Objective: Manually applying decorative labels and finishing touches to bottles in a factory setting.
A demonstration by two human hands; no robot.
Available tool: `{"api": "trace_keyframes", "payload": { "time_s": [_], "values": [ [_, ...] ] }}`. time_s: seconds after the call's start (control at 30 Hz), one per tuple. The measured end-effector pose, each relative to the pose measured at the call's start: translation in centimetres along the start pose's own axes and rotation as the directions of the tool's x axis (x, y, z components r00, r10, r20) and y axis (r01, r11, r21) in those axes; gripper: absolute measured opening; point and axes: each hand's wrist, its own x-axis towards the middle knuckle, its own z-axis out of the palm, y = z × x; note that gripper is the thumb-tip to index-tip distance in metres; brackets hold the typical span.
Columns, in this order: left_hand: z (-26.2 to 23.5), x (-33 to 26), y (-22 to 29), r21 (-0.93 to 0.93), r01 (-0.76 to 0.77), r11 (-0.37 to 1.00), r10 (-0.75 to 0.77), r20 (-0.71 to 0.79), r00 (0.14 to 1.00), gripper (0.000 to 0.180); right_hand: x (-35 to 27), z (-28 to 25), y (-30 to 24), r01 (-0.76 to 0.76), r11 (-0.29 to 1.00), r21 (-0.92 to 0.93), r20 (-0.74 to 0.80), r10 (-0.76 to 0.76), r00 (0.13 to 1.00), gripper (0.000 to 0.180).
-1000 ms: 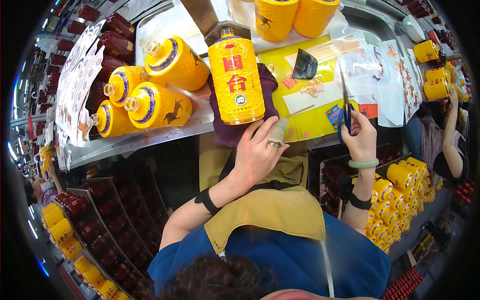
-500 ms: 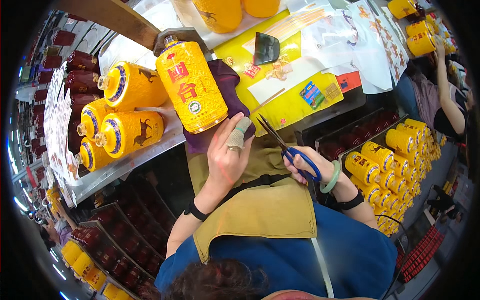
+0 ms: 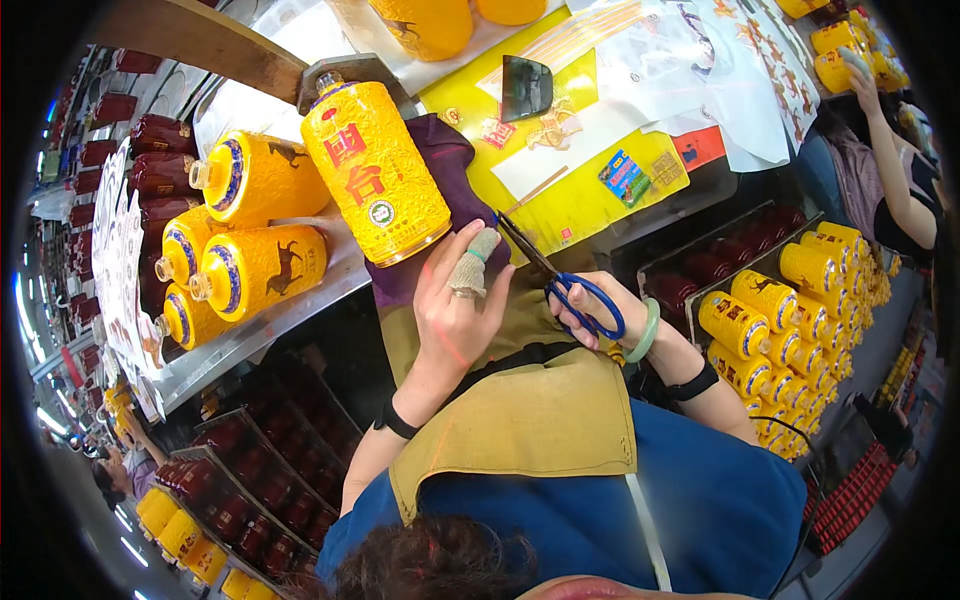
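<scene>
A yellow embossed bottle (image 3: 385,175) with red characters lies on its side on a purple cloth (image 3: 445,165), its neck against a dark wooden block. Beside its base is my left hand (image 3: 455,310), fingers stretched out, one finger wrapped in a pale knitted finger sleeve (image 3: 470,270). The fingertips are at the bottle's base edge; whether they touch it I cannot tell. My right hand (image 3: 607,300) grips the blue-handled scissors (image 3: 525,243), fingers through the loops. Their blades point up and left, tips just past the left fingertips.
More yellow bottles (image 3: 265,175) lie stacked on the left of the table. A yellow mat (image 3: 560,215) holds paper strips, cut-outs and a dark glossy piece (image 3: 527,88). Piled yellow bottles (image 3: 750,325) stand low at right, racks of dark red bottles (image 3: 240,480) at lower left. Another person's arm (image 3: 890,160) is at far right.
My right hand has moved left with the scissors, bringing the blades closer to my left hand. My left hand's fingers have spread a little, the thumb now apart from the wrapped finger.
</scene>
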Motion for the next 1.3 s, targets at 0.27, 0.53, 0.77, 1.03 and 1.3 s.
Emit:
{"api": "trace_keyframes", "payload": {
  "time_s": [0.27,0.53,0.77,1.03,1.3],
  "values": [
    [0.6,0.9,0.8,-0.043,0.017,0.999,-0.021,-0.082,0.996,0.048,0.1,-0.2,0.5,0.035,0.999,0.029,0.019,-0.036,0.999,0.067],
    [1.5,2.3,2.4,-0.126,0.244,0.962,-0.240,0.041,0.970,0.055,-0.4,0.0,0.4,0.081,0.996,0.029,-0.010,-0.080,0.997,0.058],
    [1.0,4.0,2.9,-0.467,0.520,0.715,-0.484,0.206,0.850,0.054,-1.0,0.4,-0.2,0.105,0.994,-0.018,-0.114,-0.107,0.988,0.027],
    [2.2,3.8,2.4,-0.654,0.551,0.519,-0.511,0.280,0.813,0.053,-1.5,0.2,-0.9,0.030,0.990,-0.138,-0.240,-0.063,0.969,0.013],
    [2.4,4.1,3.0,-0.010,0.326,0.945,-0.319,0.190,0.929,0.058,-2.1,-1.0,0.2,0.290,0.951,-0.109,-0.187,-0.306,0.934,0.063]
  ]
}}
